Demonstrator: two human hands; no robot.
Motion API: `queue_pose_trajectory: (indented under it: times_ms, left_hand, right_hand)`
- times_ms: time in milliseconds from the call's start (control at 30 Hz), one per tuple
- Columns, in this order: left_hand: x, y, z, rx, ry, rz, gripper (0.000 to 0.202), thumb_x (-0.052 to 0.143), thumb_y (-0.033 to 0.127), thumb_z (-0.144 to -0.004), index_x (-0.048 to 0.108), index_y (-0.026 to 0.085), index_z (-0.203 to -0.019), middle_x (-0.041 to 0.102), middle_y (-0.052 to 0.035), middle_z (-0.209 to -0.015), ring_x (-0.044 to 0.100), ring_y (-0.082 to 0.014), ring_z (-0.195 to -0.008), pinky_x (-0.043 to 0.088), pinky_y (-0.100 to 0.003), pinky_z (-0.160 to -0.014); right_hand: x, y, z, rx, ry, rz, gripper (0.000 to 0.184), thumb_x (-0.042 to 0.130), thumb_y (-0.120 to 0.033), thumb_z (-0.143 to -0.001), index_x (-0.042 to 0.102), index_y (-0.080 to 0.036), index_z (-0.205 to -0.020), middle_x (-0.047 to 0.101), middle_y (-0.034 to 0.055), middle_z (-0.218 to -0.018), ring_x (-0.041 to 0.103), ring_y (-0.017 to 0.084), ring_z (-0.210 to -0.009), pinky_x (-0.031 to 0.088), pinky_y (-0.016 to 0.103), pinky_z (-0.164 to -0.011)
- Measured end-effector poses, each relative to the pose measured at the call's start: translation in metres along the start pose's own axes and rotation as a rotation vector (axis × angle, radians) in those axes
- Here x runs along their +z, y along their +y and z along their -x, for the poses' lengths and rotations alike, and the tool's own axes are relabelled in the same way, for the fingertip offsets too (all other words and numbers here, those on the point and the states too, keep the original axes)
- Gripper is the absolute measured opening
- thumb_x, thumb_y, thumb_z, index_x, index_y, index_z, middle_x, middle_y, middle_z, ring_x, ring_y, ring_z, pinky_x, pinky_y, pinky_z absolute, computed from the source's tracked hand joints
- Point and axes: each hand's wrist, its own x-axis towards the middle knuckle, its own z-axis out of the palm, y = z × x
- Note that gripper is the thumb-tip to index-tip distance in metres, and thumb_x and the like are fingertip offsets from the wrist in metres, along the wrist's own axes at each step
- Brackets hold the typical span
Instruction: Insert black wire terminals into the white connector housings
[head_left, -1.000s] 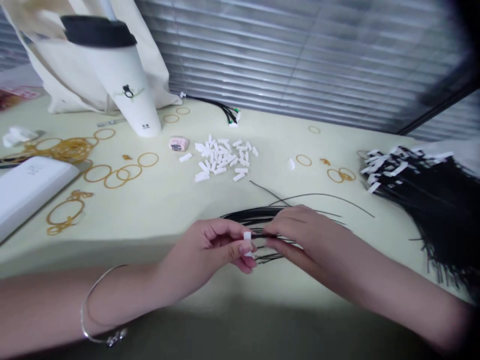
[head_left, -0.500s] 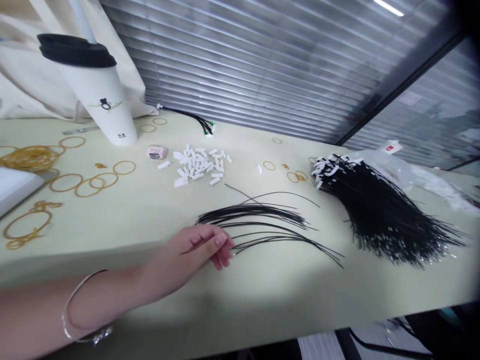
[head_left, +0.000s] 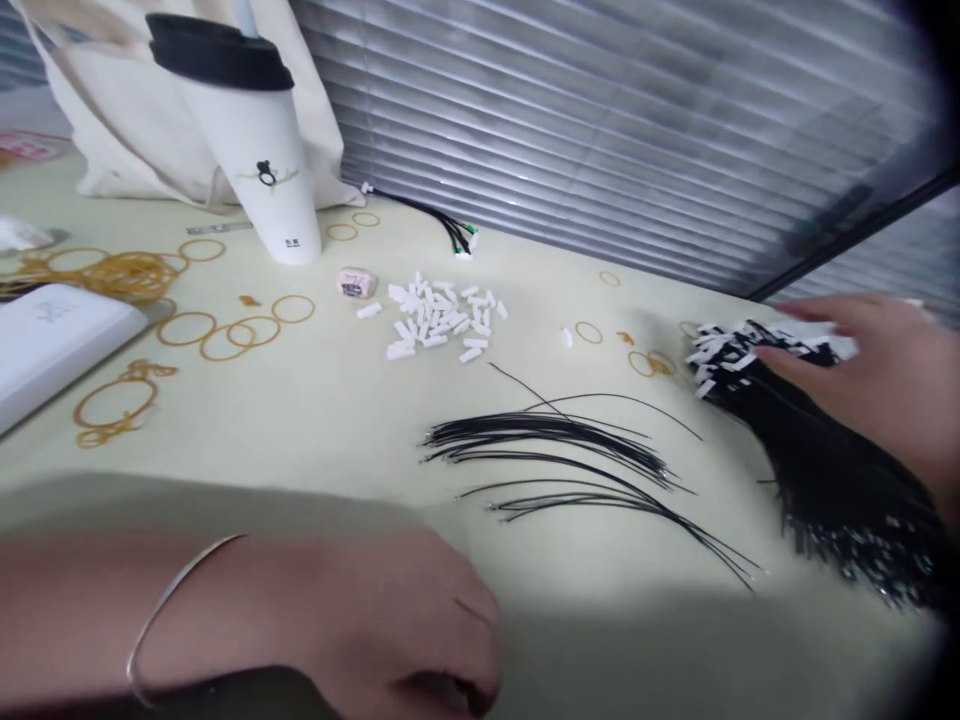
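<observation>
My left hand [head_left: 405, 625] lies at the near edge of the pale table [head_left: 322, 420], knuckles up and fingers curled under, so what is in them is hidden. A thin bracelet is on its wrist. My right hand [head_left: 877, 380] reaches in from the right with fingers stretched flat over a thick bundle of black wires [head_left: 832, 470]. Its fingertips touch the white connector ends [head_left: 724, 350] of that bundle. Between the hands a fan of loose thin black wires [head_left: 562, 450] lies on the table. A pile of small white connectors [head_left: 439, 320] sits behind them.
A tall white cup with a black lid [head_left: 251, 140] stands at the back left before a cloth bag [head_left: 135, 140]. Several yellow rubber bands [head_left: 210, 335] are scattered about. A white box [head_left: 52, 340] lies far left. A small pink block [head_left: 356, 283] and a short cable [head_left: 442, 218] lie near the blinds.
My right hand has come back into view and reached onto the big wire bundle. My left hand drew back from the loose wires to the table's near edge and curled.
</observation>
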Motion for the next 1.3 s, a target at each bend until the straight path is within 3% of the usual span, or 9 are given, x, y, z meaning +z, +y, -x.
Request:
queue_pose_trajectory:
  times_ms: [100,300,433,633,767,967,1100,1200,1300]
  left_hand:
    - [0.000,-0.003,-0.001,0.011,0.027,0.021,0.031,0.037,0.034,-0.088,0.044,0.016,-0.064,0.060,-0.0132,-0.065,0.055,-0.0171,-0.063,0.040,-0.025,-0.055]
    - [0.004,-0.010,0.004,0.063,0.152,0.077,0.031,0.040,0.030,-0.089,0.048,0.014,-0.065,0.059,-0.0121,-0.063,0.053,-0.0156,-0.062,0.041,-0.024,-0.059]
    - [0.006,-0.009,0.007,-0.166,0.457,0.311,0.025,0.043,0.034,-0.089,0.052,0.011,-0.090,0.058,-0.0097,-0.082,0.052,-0.0136,-0.072,0.043,-0.024,-0.065]
    - [0.005,-0.020,0.002,-0.360,1.069,0.685,0.034,0.052,0.035,-0.086,0.034,0.019,-0.110,0.043,-0.0026,-0.100,0.047,-0.0058,-0.074,0.043,-0.020,-0.069]
    - [0.001,-0.024,0.000,-0.304,1.040,0.711,0.025,0.055,0.027,-0.085,0.042,0.016,-0.103,0.049,-0.0006,-0.093,0.047,-0.0056,-0.078,0.041,-0.017,-0.071]
    - [-0.004,-0.018,0.000,-0.309,1.009,0.719,0.015,0.062,0.021,-0.079,0.052,0.011,-0.086,0.052,0.0001,-0.078,0.049,-0.0058,-0.072,0.041,-0.016,-0.066]
    - [-0.004,-0.014,-0.001,-0.295,1.003,0.703,0.012,0.059,0.020,-0.081,0.052,0.010,-0.084,0.053,-0.0006,-0.079,0.049,-0.0049,-0.070,0.042,-0.015,-0.065]
    - [-0.001,-0.008,0.000,-0.335,0.934,0.764,0.010,0.053,0.020,-0.085,0.050,0.010,-0.087,0.055,-0.0025,-0.081,0.053,-0.0063,-0.071,0.046,-0.017,-0.068]
    - [0.007,-0.001,0.003,-0.358,0.796,0.759,0.008,0.050,0.021,-0.086,0.049,0.013,-0.085,0.056,-0.0018,-0.077,0.055,-0.0078,-0.071,0.047,-0.018,-0.067]
  right_hand:
    - [0.027,-0.088,-0.030,-0.211,-0.186,-0.215,0.028,0.052,-0.036,-0.083,0.063,-0.018,-0.101,0.061,0.0079,-0.097,0.057,0.012,-0.079,0.043,0.025,-0.068]
    - [0.118,-0.188,-0.069,-0.445,-0.278,-0.387,0.025,0.052,-0.024,-0.083,0.064,-0.018,-0.105,0.054,0.0088,-0.102,0.052,0.017,-0.093,0.042,0.033,-0.086]
    - [0.130,-0.194,-0.067,-0.422,-0.275,-0.475,0.018,0.053,-0.024,-0.083,0.067,-0.016,-0.092,0.051,0.0111,-0.104,0.047,0.021,-0.101,0.037,0.039,-0.092]
    - [0.077,-0.211,-0.022,-0.152,-0.369,-0.813,0.020,0.050,-0.031,-0.088,0.058,-0.018,-0.101,0.061,0.0036,-0.093,0.059,0.009,-0.081,0.049,0.022,-0.071]
    - [0.062,-0.224,0.003,0.222,-0.668,-1.313,0.023,0.064,-0.029,-0.078,0.056,-0.016,-0.095,0.063,0.0013,-0.085,0.059,0.007,-0.076,0.048,0.018,-0.069]
    - [0.063,-0.221,0.010,0.420,-0.821,-1.476,0.030,0.071,-0.030,-0.070,0.050,-0.013,-0.082,0.055,0.0000,-0.076,0.053,0.006,-0.068,0.044,0.018,-0.062]
    - [0.047,-0.197,0.011,0.066,-0.970,-1.144,0.034,0.066,-0.036,-0.074,0.053,-0.017,-0.098,0.055,0.0027,-0.086,0.051,0.009,-0.073,0.044,0.022,-0.064]
    - [0.041,-0.179,0.020,-0.248,-0.901,-0.731,0.027,0.062,-0.034,-0.078,0.056,-0.020,-0.100,0.053,0.0036,-0.096,0.049,0.011,-0.083,0.042,0.024,-0.072]
    - [0.046,-0.175,0.031,-0.295,-0.787,-0.595,0.014,0.053,-0.028,-0.085,0.058,-0.020,-0.095,0.051,0.0038,-0.097,0.049,0.011,-0.084,0.039,0.024,-0.072]
